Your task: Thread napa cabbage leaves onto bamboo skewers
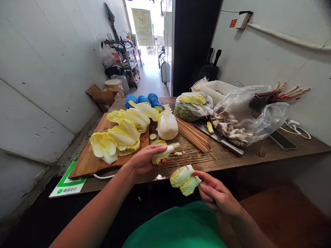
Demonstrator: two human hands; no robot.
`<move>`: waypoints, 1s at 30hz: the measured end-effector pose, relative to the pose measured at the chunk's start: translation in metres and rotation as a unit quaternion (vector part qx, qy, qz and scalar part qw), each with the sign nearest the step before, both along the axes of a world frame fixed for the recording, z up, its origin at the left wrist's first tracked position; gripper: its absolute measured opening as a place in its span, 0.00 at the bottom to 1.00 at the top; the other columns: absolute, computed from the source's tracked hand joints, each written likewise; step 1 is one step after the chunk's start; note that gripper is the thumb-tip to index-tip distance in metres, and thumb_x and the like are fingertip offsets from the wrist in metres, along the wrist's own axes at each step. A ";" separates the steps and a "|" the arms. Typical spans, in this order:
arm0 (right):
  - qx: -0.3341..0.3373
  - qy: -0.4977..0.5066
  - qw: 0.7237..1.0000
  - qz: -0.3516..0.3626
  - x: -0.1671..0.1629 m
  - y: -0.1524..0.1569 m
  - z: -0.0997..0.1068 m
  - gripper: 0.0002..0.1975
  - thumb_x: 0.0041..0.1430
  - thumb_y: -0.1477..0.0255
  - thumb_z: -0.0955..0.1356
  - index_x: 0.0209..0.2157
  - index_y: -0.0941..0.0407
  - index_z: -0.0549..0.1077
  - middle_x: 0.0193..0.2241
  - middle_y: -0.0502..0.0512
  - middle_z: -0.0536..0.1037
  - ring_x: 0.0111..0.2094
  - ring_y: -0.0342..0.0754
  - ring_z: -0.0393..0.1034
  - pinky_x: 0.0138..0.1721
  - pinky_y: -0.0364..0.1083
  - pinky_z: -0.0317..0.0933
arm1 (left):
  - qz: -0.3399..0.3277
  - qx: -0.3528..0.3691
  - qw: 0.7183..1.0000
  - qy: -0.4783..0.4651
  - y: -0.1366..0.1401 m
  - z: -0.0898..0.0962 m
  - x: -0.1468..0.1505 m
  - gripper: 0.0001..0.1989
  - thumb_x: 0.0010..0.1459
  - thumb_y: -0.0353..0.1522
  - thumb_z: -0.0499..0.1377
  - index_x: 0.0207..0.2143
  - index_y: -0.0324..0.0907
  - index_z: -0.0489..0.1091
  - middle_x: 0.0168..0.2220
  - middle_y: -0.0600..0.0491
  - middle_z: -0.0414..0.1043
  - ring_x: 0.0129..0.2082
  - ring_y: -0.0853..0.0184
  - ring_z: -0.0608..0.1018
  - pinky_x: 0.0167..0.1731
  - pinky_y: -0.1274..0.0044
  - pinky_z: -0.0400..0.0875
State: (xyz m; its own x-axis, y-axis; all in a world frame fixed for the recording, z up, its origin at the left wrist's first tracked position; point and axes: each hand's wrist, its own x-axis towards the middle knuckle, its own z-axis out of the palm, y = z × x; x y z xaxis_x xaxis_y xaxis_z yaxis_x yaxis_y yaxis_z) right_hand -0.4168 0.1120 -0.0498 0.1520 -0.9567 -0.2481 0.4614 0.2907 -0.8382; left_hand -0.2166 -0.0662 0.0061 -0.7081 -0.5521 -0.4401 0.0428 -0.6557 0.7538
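My left hand [146,159] is closed on a pale napa cabbage leaf [165,154], pinched between thumb and fingers above the table's near edge. My right hand [218,191] grips a thin wooden skewer [182,159] carrying yellow-green cabbage pieces [186,179]. The skewer's bare end slants up to the left, close to the leaf in my left hand; whether it touches the leaf I cannot tell. Larger loose cabbage leaves [124,132] lie on a wooden cutting board [85,156] to the left. Behind my hands sits a cabbage head [168,126] with its cut side forward.
A bundle of skewers [195,136] lies beside a knife [231,148] on the wooden table [279,156]. To the right are a clear bag of mushrooms [235,129], a bag of greens [190,111] and a phone [283,140]. Blue-netted produce [143,99] sits behind the leaves.
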 end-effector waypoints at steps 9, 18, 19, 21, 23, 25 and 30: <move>-0.007 0.039 0.999 -0.028 0.006 0.004 0.001 0.23 0.57 0.61 0.67 0.52 0.57 0.67 0.13 0.39 0.50 0.13 0.33 0.40 0.12 0.35 0.38 | 0.032 0.040 0.998 0.031 0.004 0.001 -0.007 0.05 0.50 0.27 0.62 0.31 0.33 0.73 0.29 0.48 0.72 0.20 0.76 0.68 0.17 0.86 0.61; 0.011 0.040 0.999 -0.021 0.014 0.005 0.000 0.29 0.55 0.57 0.67 0.53 0.62 0.66 0.11 0.38 0.51 0.12 0.32 0.39 0.11 0.35 0.37 | 0.040 0.085 0.993 0.070 0.008 0.006 -0.007 0.05 0.49 0.24 0.61 0.32 0.34 0.70 0.33 0.46 0.72 0.22 0.75 0.68 0.20 0.84 0.64; 0.011 0.041 0.999 -0.021 0.015 0.006 0.000 0.30 0.55 0.57 0.67 0.53 0.62 0.66 0.11 0.38 0.51 0.12 0.32 0.39 0.11 0.35 0.37 | 0.045 0.084 0.993 0.070 0.008 0.006 -0.007 0.05 0.48 0.23 0.61 0.31 0.33 0.70 0.33 0.46 0.72 0.22 0.75 0.68 0.20 0.84 0.63; 0.011 0.043 0.999 -0.018 0.015 0.007 -0.001 0.30 0.55 0.57 0.67 0.53 0.62 0.66 0.11 0.37 0.51 0.12 0.32 0.38 0.11 0.35 0.36 | 0.058 0.086 0.992 0.069 0.009 0.007 -0.008 0.05 0.47 0.22 0.61 0.30 0.34 0.70 0.31 0.47 0.71 0.22 0.76 0.67 0.19 0.84 0.62; 0.009 0.045 0.999 -0.016 0.015 0.007 -0.002 0.29 0.56 0.57 0.66 0.54 0.62 0.65 0.11 0.37 0.50 0.11 0.32 0.38 0.11 0.35 0.36 | 0.068 0.092 0.991 0.071 0.010 0.008 -0.009 0.05 0.47 0.22 0.61 0.30 0.34 0.70 0.29 0.49 0.71 0.22 0.76 0.67 0.18 0.85 0.61; 0.008 0.047 0.999 -0.017 0.015 0.007 -0.002 0.29 0.57 0.58 0.66 0.54 0.62 0.65 0.11 0.38 0.50 0.11 0.32 0.38 0.11 0.35 0.37 | 0.071 0.095 0.990 0.076 0.010 0.009 -0.009 0.05 0.48 0.23 0.61 0.30 0.34 0.69 0.29 0.49 0.70 0.21 0.76 0.67 0.18 0.85 0.61; 0.011 0.054 0.998 -0.022 0.015 0.007 -0.001 0.30 0.56 0.57 0.66 0.54 0.62 0.65 0.11 0.37 0.50 0.11 0.32 0.38 0.11 0.35 0.37 | 0.074 0.098 0.989 0.077 0.011 0.010 -0.011 0.05 0.48 0.22 0.61 0.30 0.34 0.69 0.30 0.48 0.70 0.21 0.76 0.67 0.19 0.85 0.62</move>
